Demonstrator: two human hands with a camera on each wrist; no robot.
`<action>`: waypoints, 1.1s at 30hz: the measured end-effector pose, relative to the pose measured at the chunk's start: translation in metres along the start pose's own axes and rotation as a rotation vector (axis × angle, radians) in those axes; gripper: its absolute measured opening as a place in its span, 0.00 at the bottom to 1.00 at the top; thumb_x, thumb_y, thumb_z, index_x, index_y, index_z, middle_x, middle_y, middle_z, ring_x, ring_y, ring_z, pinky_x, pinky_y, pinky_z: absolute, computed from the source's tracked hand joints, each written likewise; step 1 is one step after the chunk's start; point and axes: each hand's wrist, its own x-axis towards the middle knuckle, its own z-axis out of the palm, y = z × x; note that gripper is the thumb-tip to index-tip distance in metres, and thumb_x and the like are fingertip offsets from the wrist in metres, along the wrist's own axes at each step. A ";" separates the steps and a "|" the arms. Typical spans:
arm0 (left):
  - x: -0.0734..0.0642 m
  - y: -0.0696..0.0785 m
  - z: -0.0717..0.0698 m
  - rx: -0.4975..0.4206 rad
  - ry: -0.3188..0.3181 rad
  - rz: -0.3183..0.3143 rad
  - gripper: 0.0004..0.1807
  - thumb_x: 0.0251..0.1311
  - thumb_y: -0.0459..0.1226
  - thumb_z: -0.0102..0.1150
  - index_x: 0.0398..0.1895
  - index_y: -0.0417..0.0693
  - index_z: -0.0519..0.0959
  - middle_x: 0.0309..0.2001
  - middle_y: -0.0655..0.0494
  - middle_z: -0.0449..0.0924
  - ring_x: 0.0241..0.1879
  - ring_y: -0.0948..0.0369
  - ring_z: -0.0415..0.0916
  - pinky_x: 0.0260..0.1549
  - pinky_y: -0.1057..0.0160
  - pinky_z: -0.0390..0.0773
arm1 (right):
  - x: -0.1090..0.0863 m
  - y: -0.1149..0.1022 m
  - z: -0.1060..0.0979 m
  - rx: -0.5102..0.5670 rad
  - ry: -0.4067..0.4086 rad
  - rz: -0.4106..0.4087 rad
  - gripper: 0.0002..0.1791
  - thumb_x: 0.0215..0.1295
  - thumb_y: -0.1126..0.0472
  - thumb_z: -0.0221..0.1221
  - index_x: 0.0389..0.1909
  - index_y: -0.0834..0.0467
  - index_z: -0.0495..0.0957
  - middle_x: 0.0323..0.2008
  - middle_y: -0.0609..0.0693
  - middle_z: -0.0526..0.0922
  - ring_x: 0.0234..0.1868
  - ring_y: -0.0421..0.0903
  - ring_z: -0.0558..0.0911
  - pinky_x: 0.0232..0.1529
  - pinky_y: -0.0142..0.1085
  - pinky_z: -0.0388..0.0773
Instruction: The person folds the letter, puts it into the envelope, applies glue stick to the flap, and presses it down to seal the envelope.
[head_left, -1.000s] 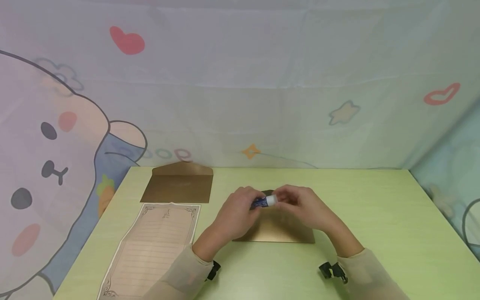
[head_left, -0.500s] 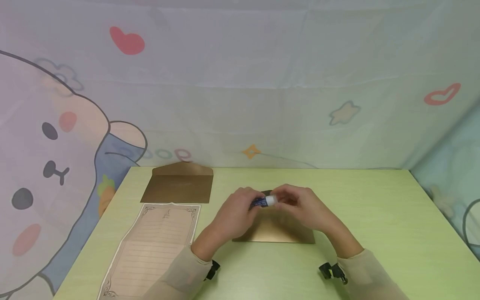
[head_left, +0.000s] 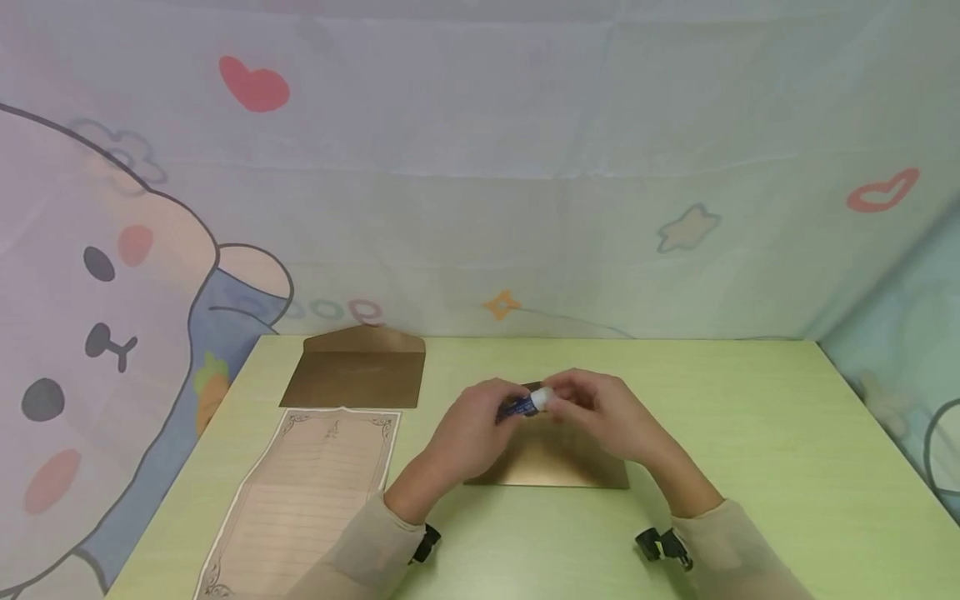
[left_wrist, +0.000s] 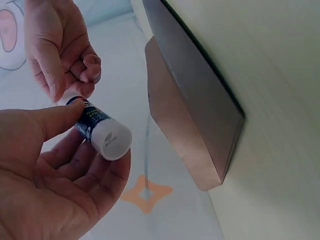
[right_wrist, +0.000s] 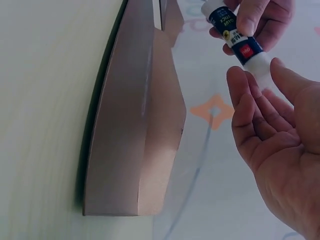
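Note:
My left hand (head_left: 474, 429) grips a glue stick (right_wrist: 235, 31) by its dark blue body, thumb on one side and fingers on the other. Its white base end points toward the camera in the left wrist view. At the other end, the thumb and fingertips of my right hand (head_left: 611, 412) pinch the white cap (head_left: 542, 399). Below both hands a bronze-brown envelope (head_left: 558, 462) lies on the table, its flap (left_wrist: 172, 107) unfolded away from me. The hands partly cover this envelope in the head view.
A second brown envelope (head_left: 356, 377) lies at the back left, its flap raised toward the curtain. In front of it is a lined letter sheet (head_left: 300, 492) with ornate corners, partly under my left sleeve. A printed curtain (head_left: 465, 167) hangs behind the pale table (head_left: 750, 433).
My right fingers have moved slightly left, further over the white cap. The glue stick has tilted a little in my left hand. The envelopes and letter sheet have stayed put.

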 end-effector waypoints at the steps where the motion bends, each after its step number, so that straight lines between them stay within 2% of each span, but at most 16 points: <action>1: 0.000 -0.001 0.000 -0.049 0.000 -0.023 0.13 0.71 0.30 0.67 0.56 0.41 0.84 0.49 0.51 0.87 0.48 0.57 0.83 0.47 0.57 0.84 | 0.000 -0.001 0.000 0.001 0.013 0.005 0.19 0.77 0.58 0.65 0.63 0.59 0.79 0.41 0.54 0.89 0.41 0.55 0.89 0.42 0.40 0.86; 4: 0.001 -0.004 -0.002 -0.232 0.000 -0.115 0.14 0.72 0.33 0.67 0.58 0.42 0.83 0.47 0.52 0.87 0.44 0.58 0.85 0.41 0.57 0.86 | -0.001 -0.005 0.000 -0.009 0.057 0.021 0.25 0.75 0.57 0.67 0.68 0.59 0.75 0.42 0.50 0.89 0.43 0.52 0.90 0.45 0.39 0.86; 8: 0.002 -0.006 -0.005 -0.452 0.028 -0.246 0.17 0.73 0.36 0.66 0.61 0.42 0.81 0.48 0.52 0.84 0.45 0.57 0.86 0.41 0.57 0.86 | -0.001 -0.009 0.001 -0.034 0.095 0.033 0.22 0.74 0.57 0.68 0.64 0.59 0.78 0.42 0.46 0.89 0.43 0.49 0.89 0.45 0.38 0.86; 12: 0.003 -0.006 -0.006 -0.644 0.073 -0.315 0.19 0.73 0.35 0.67 0.62 0.37 0.80 0.54 0.46 0.83 0.54 0.52 0.86 0.51 0.54 0.86 | -0.001 -0.013 0.007 -0.066 0.111 0.003 0.21 0.72 0.58 0.70 0.61 0.61 0.80 0.41 0.46 0.88 0.41 0.46 0.87 0.42 0.37 0.85; 17: 0.004 -0.005 -0.003 -0.840 0.086 -0.371 0.19 0.73 0.33 0.66 0.62 0.33 0.78 0.54 0.42 0.85 0.53 0.53 0.84 0.57 0.47 0.83 | 0.000 -0.018 0.019 -0.094 0.137 -0.025 0.18 0.70 0.60 0.72 0.58 0.58 0.82 0.41 0.44 0.88 0.40 0.42 0.86 0.43 0.37 0.85; 20: 0.004 -0.006 0.002 -0.915 0.081 -0.374 0.19 0.73 0.32 0.64 0.61 0.30 0.77 0.54 0.40 0.85 0.50 0.56 0.84 0.58 0.44 0.82 | 0.000 -0.020 0.026 -0.108 0.148 -0.030 0.18 0.69 0.60 0.73 0.57 0.55 0.82 0.43 0.43 0.88 0.42 0.41 0.86 0.45 0.39 0.85; 24: 0.004 -0.005 0.008 -0.986 0.084 -0.380 0.18 0.73 0.29 0.63 0.59 0.27 0.74 0.53 0.37 0.84 0.48 0.57 0.84 0.55 0.51 0.84 | 0.000 -0.023 0.032 -0.160 0.168 -0.046 0.19 0.68 0.60 0.73 0.57 0.55 0.82 0.46 0.43 0.87 0.44 0.40 0.85 0.48 0.42 0.86; 27: 0.004 -0.003 0.012 -1.009 0.099 -0.392 0.17 0.72 0.29 0.63 0.58 0.27 0.73 0.53 0.37 0.83 0.48 0.57 0.84 0.52 0.56 0.85 | 0.000 -0.024 0.034 -0.209 0.185 -0.055 0.19 0.68 0.61 0.73 0.56 0.56 0.81 0.48 0.44 0.86 0.46 0.41 0.85 0.50 0.42 0.86; 33: 0.003 -0.001 0.014 -1.023 0.106 -0.401 0.17 0.71 0.28 0.63 0.57 0.28 0.72 0.52 0.37 0.83 0.47 0.57 0.84 0.55 0.54 0.84 | 0.000 -0.024 0.037 -0.256 0.205 -0.073 0.16 0.68 0.63 0.72 0.53 0.57 0.82 0.48 0.46 0.85 0.46 0.42 0.86 0.49 0.37 0.86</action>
